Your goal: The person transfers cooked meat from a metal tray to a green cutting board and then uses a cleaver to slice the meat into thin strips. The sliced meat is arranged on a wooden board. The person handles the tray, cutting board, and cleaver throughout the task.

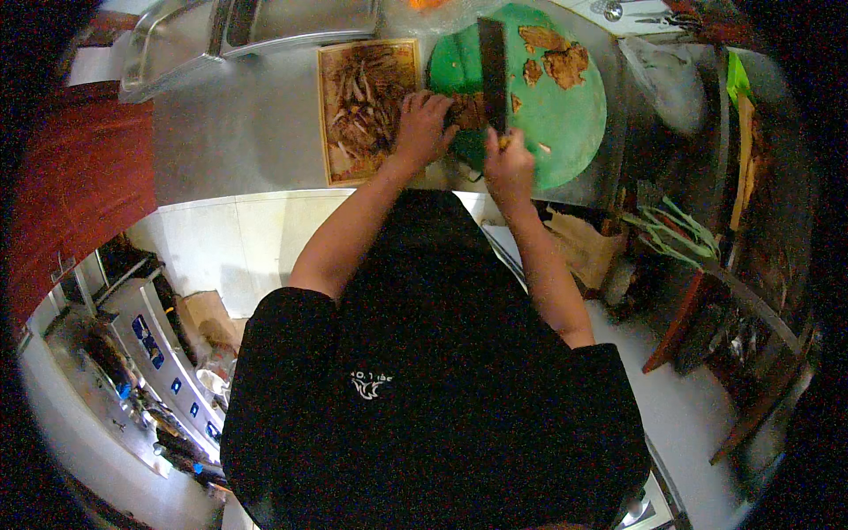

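My right hand (509,162) grips the handle of a cleaver (492,73), whose broad dark blade lies over a round green cutting board (570,142). Just left of the blade, a piece of brown cooked meat (468,111) rests on the board. My left hand (425,126) touches the left end of this meat with its fingers bent. More browned meat pieces (566,65) lie at the board's far right. Beside the board, left of it, a rectangular tray (323,119) with a light rim holds many sliced brown strips, partly hidden by my left hand and forearm.
The board and tray rest on a steel worktop (232,139). Metal pans (179,40) stand at the back left. A clear plastic bag (666,79) lies right of the board, with green stalks (676,228) lower at the right. A red surface (86,185) adjoins the worktop's left end.
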Motion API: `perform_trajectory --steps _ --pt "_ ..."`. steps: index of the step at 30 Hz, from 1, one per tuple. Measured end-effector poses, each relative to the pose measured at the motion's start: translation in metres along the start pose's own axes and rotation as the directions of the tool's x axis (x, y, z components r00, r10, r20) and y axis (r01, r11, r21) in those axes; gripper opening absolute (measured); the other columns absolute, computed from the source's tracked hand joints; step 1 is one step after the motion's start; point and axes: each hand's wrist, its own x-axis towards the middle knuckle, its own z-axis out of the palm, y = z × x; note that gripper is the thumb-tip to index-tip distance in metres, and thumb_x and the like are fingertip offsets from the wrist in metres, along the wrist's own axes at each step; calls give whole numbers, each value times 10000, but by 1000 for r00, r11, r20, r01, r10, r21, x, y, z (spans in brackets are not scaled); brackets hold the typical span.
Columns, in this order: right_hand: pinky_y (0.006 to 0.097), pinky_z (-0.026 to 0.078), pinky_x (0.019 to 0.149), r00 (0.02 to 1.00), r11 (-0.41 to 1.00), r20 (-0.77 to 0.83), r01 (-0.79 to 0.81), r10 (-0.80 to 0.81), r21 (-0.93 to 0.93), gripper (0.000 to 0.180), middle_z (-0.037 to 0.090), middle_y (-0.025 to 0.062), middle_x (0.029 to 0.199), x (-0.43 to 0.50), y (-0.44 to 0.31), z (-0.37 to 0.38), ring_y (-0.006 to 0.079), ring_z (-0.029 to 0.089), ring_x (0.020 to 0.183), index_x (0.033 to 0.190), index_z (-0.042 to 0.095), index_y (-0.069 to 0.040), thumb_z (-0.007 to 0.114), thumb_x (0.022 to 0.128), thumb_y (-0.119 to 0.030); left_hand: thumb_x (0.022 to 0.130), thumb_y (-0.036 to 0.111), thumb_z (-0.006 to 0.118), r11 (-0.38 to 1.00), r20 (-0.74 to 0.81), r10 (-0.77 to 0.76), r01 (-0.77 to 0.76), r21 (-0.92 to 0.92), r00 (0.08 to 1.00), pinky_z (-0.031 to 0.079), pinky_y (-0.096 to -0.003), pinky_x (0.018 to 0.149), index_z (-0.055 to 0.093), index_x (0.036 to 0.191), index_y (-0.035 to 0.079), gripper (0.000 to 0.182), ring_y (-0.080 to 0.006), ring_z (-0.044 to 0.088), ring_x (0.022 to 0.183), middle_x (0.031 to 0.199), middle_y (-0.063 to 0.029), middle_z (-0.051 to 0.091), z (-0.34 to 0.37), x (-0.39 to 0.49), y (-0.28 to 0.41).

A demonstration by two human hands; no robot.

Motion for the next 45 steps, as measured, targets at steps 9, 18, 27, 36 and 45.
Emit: perform_trajectory --steps 9,18,27,36,45 --pt "590 543 688 999 999 25 -36 37 -6 330 707 279 830 -2 -17 -2 508 693 782 1039 578 9 661 1034 -310 832 312 837 997 -89 -49 54 63 995 332 -559 1190 662 1340 99 578 -384 477 1363 1378 -132 601 3 1 -5" --pt "603 559 648 999 999 21 -51 50 9 366 693 274 763 7 -15 11 506 694 718 1002 566 -17 640 1042 -373 824 292 838 998 -103 -39 45 53 994 328 -566 1192 702 1289 122 513 -385 465 1377 1361 -116 602 -12 0 0" --pt "593 539 681 984 983 -5 -176 176 -58 320 714 271 847 -7 16 10 498 698 783 1042 607 -9 668 1035 -324 844 299 819 993 -62 -11 18 116 998 326 -567 1193 703 1286 113 493 -378 466 1378 1357 -110 598 2 3 -9" --pt "588 586 712 919 838 -157 -395 362 -378 416 752 240 855 -23 112 -50 486 731 797 1125 634 -77 610 1037 -482 851 386 821 995 -2 -43 43 95 999 369 -544 1167 683 1298 70 565 -381 490 1335 1354 -132 589 0 10 15" --pt "413 537 556 697 448 90 -548 712 706 471 616 99 720 -108 161 4 263 622 558 957 565 -74 645 1039 -531 806 363 856 979 185 -159 179 -100 970 479 -546 1054 488 1480 31 837 -459 523 1252 1331 -261 550 32 43 16"
